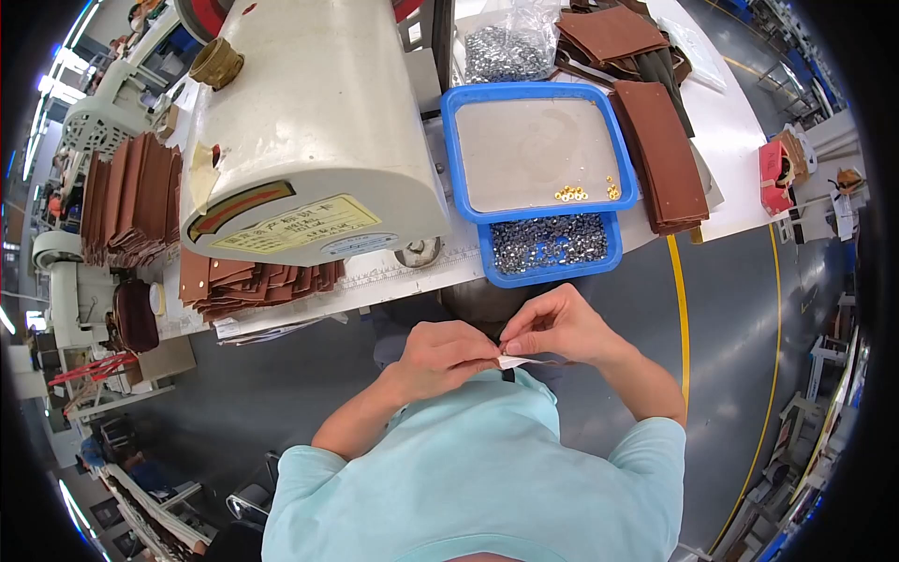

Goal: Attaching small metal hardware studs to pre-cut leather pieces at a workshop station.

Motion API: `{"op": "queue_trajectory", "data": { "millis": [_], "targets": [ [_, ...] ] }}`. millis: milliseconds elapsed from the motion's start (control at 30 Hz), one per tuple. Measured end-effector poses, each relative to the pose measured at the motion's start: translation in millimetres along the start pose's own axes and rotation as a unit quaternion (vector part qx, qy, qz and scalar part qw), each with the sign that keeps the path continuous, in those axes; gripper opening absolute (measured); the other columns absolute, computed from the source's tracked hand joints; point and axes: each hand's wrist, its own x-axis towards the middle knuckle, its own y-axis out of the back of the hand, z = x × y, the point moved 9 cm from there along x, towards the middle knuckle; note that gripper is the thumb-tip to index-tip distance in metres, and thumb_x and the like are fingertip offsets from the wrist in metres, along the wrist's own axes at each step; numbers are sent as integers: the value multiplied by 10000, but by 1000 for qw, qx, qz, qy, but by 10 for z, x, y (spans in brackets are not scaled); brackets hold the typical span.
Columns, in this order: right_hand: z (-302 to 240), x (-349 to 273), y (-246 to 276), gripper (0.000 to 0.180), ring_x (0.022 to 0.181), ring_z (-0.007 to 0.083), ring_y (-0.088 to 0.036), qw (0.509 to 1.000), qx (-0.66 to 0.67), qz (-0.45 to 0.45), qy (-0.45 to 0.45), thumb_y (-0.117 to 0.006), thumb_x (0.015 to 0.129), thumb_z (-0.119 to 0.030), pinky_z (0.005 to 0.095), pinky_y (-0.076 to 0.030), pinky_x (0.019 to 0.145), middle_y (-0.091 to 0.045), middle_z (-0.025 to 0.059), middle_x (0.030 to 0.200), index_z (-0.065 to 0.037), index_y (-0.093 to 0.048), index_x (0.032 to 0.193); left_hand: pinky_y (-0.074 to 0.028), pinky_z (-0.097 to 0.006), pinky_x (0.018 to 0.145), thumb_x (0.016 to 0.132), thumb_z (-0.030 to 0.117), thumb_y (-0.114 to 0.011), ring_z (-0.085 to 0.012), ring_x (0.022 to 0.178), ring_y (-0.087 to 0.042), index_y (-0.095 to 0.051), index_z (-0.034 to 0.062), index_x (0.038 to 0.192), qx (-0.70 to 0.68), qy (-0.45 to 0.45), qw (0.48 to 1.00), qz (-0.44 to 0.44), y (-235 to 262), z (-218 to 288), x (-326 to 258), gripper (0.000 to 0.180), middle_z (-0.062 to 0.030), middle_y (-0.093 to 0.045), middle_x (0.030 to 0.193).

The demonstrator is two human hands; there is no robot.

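Observation:
Close to my body, beyond the table's front edge, my left hand is closed on a thin flat piece. Its upward face is pale, and a brown edge shows under my right wrist; it looks like leather. My right hand meets the same piece from the other side, thumb and forefinger pinched together at its rim. Whether a small part sits between those fingertips is hidden. Beyond my hands stands a blue bin full of small silvery metal parts. A blue-rimmed tray rests above it, with several gold-coloured fittings in its near right corner.
A large cream machine takes up the table's left half. Brown leather pieces lie stacked beneath it, to its left and right of the tray. A clear bag of metal parts sits behind the tray.

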Motion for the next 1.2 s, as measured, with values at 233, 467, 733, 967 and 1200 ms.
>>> {"op": "queue_trajectory", "data": {
  "millis": [233, 467, 733, 967, 1200],
  "targets": [
    [104, 25, -28, 208, 819, 174, -763, 996, 68, 0, -66, -842, 763, 73, 259, -602, 763, -776, 160, 883, 55, -759, 953, -580, -293, 586, 669, -5, -845, -202, 729, -727, -741, 69, 918, 70, -64, 995, -11, 20, 167, 56, 280, -59, -741, 865],
    [262, 56, -84, 194, 784, 166, -747, 983, 160, -21, -93, -812, 794, 81, 259, -587, 773, -769, 144, 869, 54, -744, 974, -567, -292, 580, 679, 17, -840, -192, 727, -720, -742, 74, 915, 98, -91, 991, -14, 24, 202, 49, 261, -43, -739, 871],
    [-72, -117, -150, 105, 760, 132, -681, 985, -168, 19, 31, -754, 922, -87, 260, -540, 697, -746, 68, 903, 8, -747, 967, -545, -282, 571, 672, 27, -847, -178, 711, -703, -743, 82, 912, 112, -77, 991, -5, 36, 179, 52, 267, -31, -732, 868],
    [-407, -285, -323, 89, 797, 264, -698, 893, -390, 67, 214, -728, 896, -72, 356, -565, 697, -730, 118, 902, -12, -757, 955, -539, -287, 566, 643, 37, -868, -176, 691, -692, -745, 87, 898, 129, -64, 990, 0, 26, 147, 43, 287, -25, -728, 854],
    [-426, -312, -338, 113, 822, 292, -692, 884, -406, 64, 225, -681, 865, -66, 394, -563, 719, -736, 110, 919, -10, -754, 930, -528, -294, 559, 622, 37, -877, -179, 683, -688, -744, 90, 867, 128, -42, 991, 1, 15, 156, 62, 283, -17, -726, 837]
  ]
}}
